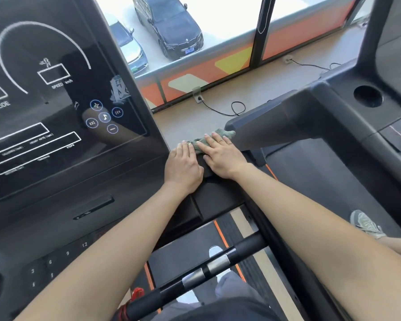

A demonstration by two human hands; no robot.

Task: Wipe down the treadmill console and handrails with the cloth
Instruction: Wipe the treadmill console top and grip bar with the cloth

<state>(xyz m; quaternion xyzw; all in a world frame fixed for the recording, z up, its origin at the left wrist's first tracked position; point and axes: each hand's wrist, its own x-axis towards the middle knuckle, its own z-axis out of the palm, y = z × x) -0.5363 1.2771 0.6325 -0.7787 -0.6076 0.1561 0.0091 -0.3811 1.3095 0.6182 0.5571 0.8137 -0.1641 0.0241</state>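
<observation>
Pressing down on a crumpled grey-green cloth, the right hand lies flat with its fingers straight and slightly spread. The cloth sits at the far end of the treadmill's dark plastic side arm, just right of the glossy black console panel. The left hand rests flat beside the right one, fingers held together, their tips touching the cloth's near edge.

Person wearing grey-blue trousers, white shoes showing beneath, dark garment covering the waist, both forearms showing bare.
</observation>
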